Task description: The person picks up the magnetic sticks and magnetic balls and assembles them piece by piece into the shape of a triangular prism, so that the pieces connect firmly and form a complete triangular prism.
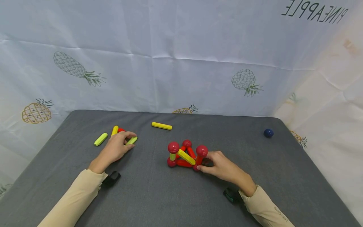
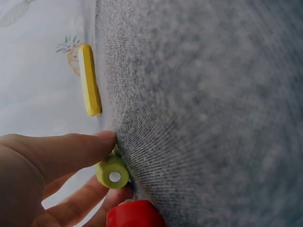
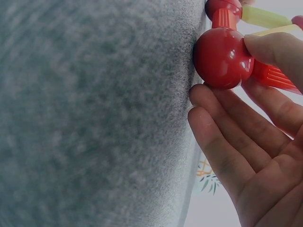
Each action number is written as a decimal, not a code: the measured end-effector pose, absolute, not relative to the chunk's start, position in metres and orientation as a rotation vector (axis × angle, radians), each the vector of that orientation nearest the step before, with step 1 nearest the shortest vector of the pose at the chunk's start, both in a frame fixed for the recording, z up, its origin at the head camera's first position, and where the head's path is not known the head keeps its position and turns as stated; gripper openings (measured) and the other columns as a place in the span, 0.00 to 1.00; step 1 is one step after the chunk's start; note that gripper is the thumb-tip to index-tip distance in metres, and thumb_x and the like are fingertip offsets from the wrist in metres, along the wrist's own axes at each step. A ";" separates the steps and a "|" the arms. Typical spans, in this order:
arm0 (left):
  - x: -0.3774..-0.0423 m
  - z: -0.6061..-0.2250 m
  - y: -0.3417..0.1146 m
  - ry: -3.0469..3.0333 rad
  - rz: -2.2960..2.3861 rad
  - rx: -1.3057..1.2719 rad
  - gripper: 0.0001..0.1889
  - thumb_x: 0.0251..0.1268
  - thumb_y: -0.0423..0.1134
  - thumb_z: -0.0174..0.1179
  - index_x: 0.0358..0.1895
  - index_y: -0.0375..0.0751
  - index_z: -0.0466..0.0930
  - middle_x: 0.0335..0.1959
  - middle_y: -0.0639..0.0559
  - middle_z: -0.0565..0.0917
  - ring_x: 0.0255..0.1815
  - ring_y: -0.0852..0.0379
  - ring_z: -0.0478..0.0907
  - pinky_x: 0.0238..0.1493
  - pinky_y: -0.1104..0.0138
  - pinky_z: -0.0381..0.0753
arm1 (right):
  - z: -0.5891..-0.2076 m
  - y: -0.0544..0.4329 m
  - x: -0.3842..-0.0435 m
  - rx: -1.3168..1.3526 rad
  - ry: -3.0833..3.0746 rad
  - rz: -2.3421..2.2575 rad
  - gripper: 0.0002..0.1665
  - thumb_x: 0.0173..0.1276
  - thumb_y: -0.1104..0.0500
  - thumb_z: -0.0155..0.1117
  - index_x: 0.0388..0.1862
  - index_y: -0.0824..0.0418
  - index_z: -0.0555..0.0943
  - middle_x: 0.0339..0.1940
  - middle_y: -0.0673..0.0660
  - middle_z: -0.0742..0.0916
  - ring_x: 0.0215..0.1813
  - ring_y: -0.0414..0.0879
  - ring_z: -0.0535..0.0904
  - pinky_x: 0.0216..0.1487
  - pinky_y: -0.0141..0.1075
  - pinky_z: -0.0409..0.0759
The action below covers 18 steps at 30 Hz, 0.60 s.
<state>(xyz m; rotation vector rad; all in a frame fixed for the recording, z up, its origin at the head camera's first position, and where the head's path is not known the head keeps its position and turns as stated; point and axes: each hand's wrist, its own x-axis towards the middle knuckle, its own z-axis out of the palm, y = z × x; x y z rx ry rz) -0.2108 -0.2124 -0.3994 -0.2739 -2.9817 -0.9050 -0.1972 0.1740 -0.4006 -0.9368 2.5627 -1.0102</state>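
My left hand [image 1: 114,147] pinches a short light green stick [image 1: 132,140] between thumb and fingers at the table surface; its round end, with a white dot, faces the left wrist view. Right of centre is a frame of red balls and sticks. A red ball [image 1: 173,147] tops an upright green stick [image 1: 172,157] at its left, and another red ball [image 1: 202,150] tops an upright red stick at its right. Between these slants a yellow stick [image 1: 186,156]. My right hand [image 1: 225,168] holds the frame at its lower right ball [image 3: 222,57], thumb and fingers around it.
By the left hand lie another light green stick [image 1: 100,139], a yellow stick [image 1: 114,130] and a partly hidden red piece [image 1: 121,129]. A longer yellow stick [image 1: 161,126] lies near the far edge. A dark blue ball [image 1: 268,133] sits far right on the grey tablecloth [image 1: 147,195].
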 end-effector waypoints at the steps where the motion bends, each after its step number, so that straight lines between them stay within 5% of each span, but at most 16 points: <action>1: -0.211 -0.400 -0.212 -2.980 -0.906 -0.282 0.19 0.63 0.28 0.65 0.57 0.33 0.80 0.53 0.36 0.83 0.41 0.47 0.79 0.42 0.53 0.79 | -0.401 0.174 -0.197 -0.941 2.561 -1.012 0.11 0.67 0.56 0.69 0.46 0.58 0.84 0.40 0.49 0.90 0.41 0.37 0.85 0.46 0.33 0.84; 12: -0.209 -0.400 -0.210 -2.943 -0.915 -0.338 0.18 0.64 0.23 0.58 0.58 0.31 0.79 0.56 0.33 0.81 0.56 0.35 0.78 0.54 0.44 0.77 | -0.402 0.175 -0.198 -0.950 2.566 -1.031 0.11 0.66 0.57 0.69 0.46 0.58 0.84 0.40 0.49 0.89 0.41 0.37 0.84 0.46 0.33 0.84; 18: -0.208 -0.399 -0.206 -2.926 -0.937 -0.354 0.18 0.64 0.23 0.57 0.58 0.32 0.80 0.57 0.34 0.81 0.54 0.36 0.79 0.51 0.46 0.79 | -0.403 0.175 -0.199 -0.976 2.565 -1.027 0.11 0.67 0.57 0.69 0.46 0.59 0.84 0.39 0.50 0.89 0.41 0.37 0.85 0.46 0.33 0.84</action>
